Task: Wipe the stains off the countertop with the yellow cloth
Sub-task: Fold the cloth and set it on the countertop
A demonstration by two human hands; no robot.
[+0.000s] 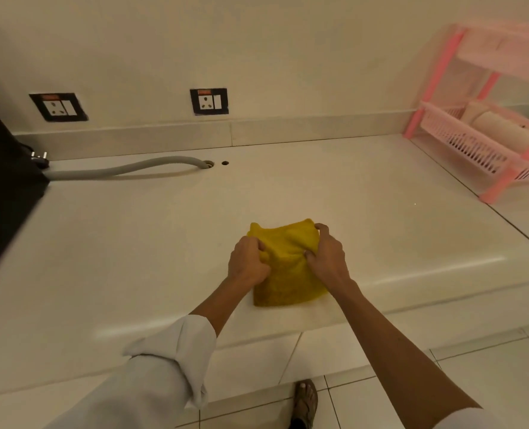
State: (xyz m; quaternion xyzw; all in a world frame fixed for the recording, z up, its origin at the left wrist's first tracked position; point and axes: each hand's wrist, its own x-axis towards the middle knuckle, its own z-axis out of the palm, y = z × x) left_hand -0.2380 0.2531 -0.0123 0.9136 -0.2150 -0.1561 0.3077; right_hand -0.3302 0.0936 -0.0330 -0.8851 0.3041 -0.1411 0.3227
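My left hand (pixel 247 261) is clenched on the left edge of the folded yellow terry cloth (pixel 285 267), with the fingers curled into the fabric. My right hand (pixel 326 255) grips the right edge of the same cloth, the thumb pressed on top and the fingers hooked over the far corner. The cloth lies flat on the glossy cream worktop (pixel 133 243), near its front edge and about in the middle between the two sides. I cannot make out any stains on the surface around it.

My left forearm comes out of a rolled white sleeve (pixel 176 351); the right forearm is bare almost to the picture's corner. Below the worktop edge I see pale floor tiles (pixel 489 366) and one foot in a brown sandal (pixel 306 404).

Farther back, a grey corrugated hose (pixel 127 168) runs along the worktop into a hole near the wall. Two black-framed wall sockets (pixel 209 101) sit above the low backsplash. At the far right a pink plastic rack (pixel 474 144) stands on the worktop, well apart from the cloth. A black appliance (pixel 0 187) fills the left side.
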